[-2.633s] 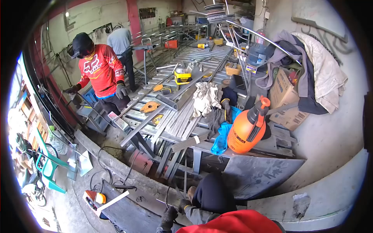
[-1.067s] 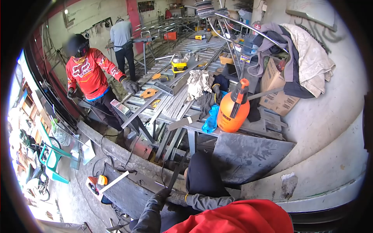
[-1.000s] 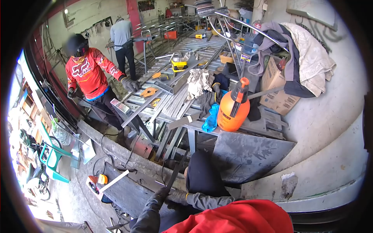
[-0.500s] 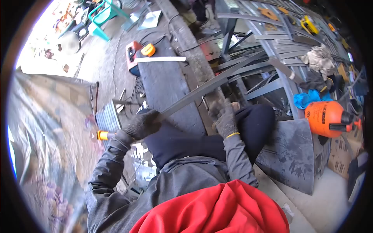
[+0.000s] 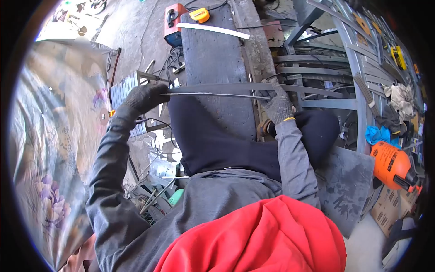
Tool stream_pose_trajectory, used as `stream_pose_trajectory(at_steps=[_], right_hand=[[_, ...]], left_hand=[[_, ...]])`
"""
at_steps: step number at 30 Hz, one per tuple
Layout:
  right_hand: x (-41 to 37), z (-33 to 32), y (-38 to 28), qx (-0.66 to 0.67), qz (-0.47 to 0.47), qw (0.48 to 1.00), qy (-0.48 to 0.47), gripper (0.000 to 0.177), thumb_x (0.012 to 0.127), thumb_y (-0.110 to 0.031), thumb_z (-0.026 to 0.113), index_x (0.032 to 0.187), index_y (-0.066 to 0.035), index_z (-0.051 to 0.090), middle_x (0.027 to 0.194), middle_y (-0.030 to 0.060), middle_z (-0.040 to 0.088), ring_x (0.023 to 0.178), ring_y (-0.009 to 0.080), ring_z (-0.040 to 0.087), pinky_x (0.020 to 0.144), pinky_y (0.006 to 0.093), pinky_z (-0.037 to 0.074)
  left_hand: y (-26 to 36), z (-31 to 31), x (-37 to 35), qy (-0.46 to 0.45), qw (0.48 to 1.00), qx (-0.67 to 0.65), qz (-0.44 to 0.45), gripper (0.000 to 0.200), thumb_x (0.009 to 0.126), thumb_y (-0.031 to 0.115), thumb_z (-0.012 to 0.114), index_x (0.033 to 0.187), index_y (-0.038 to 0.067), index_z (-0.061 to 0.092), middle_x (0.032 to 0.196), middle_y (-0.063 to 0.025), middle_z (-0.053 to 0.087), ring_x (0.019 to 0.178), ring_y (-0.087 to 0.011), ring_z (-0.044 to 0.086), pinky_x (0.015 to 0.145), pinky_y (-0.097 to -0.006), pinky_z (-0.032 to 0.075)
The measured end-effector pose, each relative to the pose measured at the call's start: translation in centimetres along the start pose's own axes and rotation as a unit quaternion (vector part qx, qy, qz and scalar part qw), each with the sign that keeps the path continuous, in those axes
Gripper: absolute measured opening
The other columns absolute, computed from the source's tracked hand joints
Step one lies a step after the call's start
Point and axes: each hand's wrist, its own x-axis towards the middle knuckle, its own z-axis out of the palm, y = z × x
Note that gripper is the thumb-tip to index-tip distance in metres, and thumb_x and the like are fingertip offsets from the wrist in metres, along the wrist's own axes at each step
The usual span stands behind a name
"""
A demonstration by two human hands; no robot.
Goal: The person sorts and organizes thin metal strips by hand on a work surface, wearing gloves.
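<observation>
Both hands wear dark grey knit gloves. My left hand (image 5: 147, 96) is closed round the left end of a long flat metal bar (image 5: 217, 89), which lies level across the view above my legs. Farther right, my right hand (image 5: 277, 102) has its fingers wrapped on the same bar, which runs on past it toward the metal frames. Below the bar is a dark bench board (image 5: 215, 59). A white strip (image 5: 213, 30) and a yellow-orange tape measure (image 5: 200, 15) lie at the board's far end.
A red machine (image 5: 173, 25) with cables stands beside the board. Metal frames (image 5: 331, 104) fill the right side, near an orange sprayer bottle (image 5: 390, 164) and a blue cloth (image 5: 383, 136). A grey metal sheet (image 5: 346, 190) leans at lower right; a patterned sheet (image 5: 63, 136) hangs left.
The bar has turned from a slant to nearly level. My left hand has moved up and left with its end, and my right hand has risen and closed on the bar. The view has shifted.
</observation>
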Motion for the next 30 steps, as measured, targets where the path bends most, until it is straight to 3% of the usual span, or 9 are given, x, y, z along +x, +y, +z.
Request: stream_pose_trajectory(at_steps=[1,3,6,11,15,20,23,26,30], right_hand=[[-0.4,0.5,-0.1,-0.024,0.005,0.999,0.026,0.024,0.097,-0.029,0.068,0.113,-0.011,0.063,0.101,0.0076,0.069,0.091,0.0230,0.069,0.081,0.0447,0.059],[0.7,0.9,-0.1,-0.070,-0.008,0.995,0.065,0.027,0.096,-0.030,0.069,0.114,-0.011,0.063,0.105,0.0091,0.070,0.094,0.0260,0.069,0.085,0.0513,0.058],[3.3,0.3,-0.2,-0.054,-0.025,0.995,0.079,0.026,0.097,-0.029,0.069,0.115,-0.011,0.062,0.108,0.0100,0.070,0.093,0.0277,0.069,0.088,0.0514,0.058],[6.4,-0.8,-0.6,-0.089,0.010,0.992,0.086,0.037,0.098,-0.025,0.066,0.127,-0.005,0.057,0.118,0.0174,0.065,0.112,0.0305,0.062,0.093,0.0477,0.056],[6.9,-1.7,0.0,-0.152,0.001,0.986,0.068,0.040,0.100,-0.028,0.063,0.132,-0.005,0.055,0.122,0.0164,0.065,0.111,0.0281,0.062,0.093,0.0419,0.054],[5.7,-1.1,-0.7,-0.228,0.034,0.968,0.102,0.043,0.100,-0.033,0.063,0.134,-0.008,0.055,0.122,0.0127,0.066,0.108,0.0252,0.063,0.093,0.0425,0.052],[6.4,-2.0,-1.0,-0.201,0.012,0.971,0.125,0.044,0.100,-0.035,0.063,0.135,-0.010,0.054,0.120,0.0097,0.066,0.107,0.0234,0.063,0.093,0.0419,0.052],[6.0,-1.7,-0.8,-0.188,-0.007,0.978,0.086,0.043,0.099,-0.034,0.064,0.134,-0.011,0.055,0.118,0.0074,0.066,0.105,0.0212,0.063,0.091,0.0401,0.053],[4.9,0.1,0.8,-0.307,0.026,0.948,0.083,0.038,0.098,-0.031,0.067,0.130,-0.011,0.058,0.109,0.0044,0.067,0.099,0.0178,0.064,0.085,0.0366,0.055]], left_hand=[[-1.9,1.4,1.5,-0.003,1.000,-0.001,-0.002,0.033,0.089,0.040,0.072,0.112,0.016,0.067,0.101,-0.0127,0.072,0.092,-0.0328,0.071,0.076,-0.0451,0.055],[-5.9,5.0,4.8,0.099,0.994,0.007,0.051,0.039,0.090,0.040,0.070,0.123,0.019,0.066,0.108,-0.0137,0.071,0.102,-0.0327,0.068,0.082,-0.0446,0.054],[-6.3,7.6,7.8,0.092,0.995,-0.042,0.015,0.038,0.090,0.031,0.073,0.125,0.016,0.066,0.112,-0.0129,0.067,0.108,-0.0359,0.064,0.090,-0.0458,0.051],[-7.5,12.3,11.7,0.152,0.985,-0.074,-0.021,0.047,0.091,0.035,0.069,0.136,0.024,0.062,0.134,-0.0105,0.062,0.121,-0.0325,0.060,0.101,-0.0433,0.049],[-8.7,14.2,11.9,0.181,0.975,-0.123,-0.020,0.052,0.086,0.034,0.073,0.136,0.024,0.063,0.140,-0.0097,0.059,0.124,-0.0344,0.058,0.106,-0.0450,0.045],[-8.6,15.3,11.5,0.277,0.957,-0.086,-0.027,0.053,0.079,0.019,0.083,0.129,0.014,0.067,0.126,-0.0128,0.065,0.114,-0.0297,0.064,0.101,-0.0412,0.049],[-8.6,16.1,11.7,0.306,0.934,-0.178,-0.050,0.048,0.077,0.011,0.084,0.122,0.008,0.068,0.121,-0.0127,0.066,0.111,-0.0266,0.066,0.099,-0.0399,0.051],[-8.0,16.0,11.5,0.295,0.922,-0.225,-0.108,0.045,0.078,0.010,0.083,0.119,0.005,0.066,0.116,-0.0118,0.066,0.109,-0.0248,0.067,0.097,-0.0381,0.052],[-7.8,15.7,11.3,0.294,0.917,-0.241,-0.122,0.039,0.078,0.011,0.082,0.111,0.004,0.063,0.107,-0.0113,0.065,0.106,-0.0255,0.067,0.093,-0.0375,0.053]])
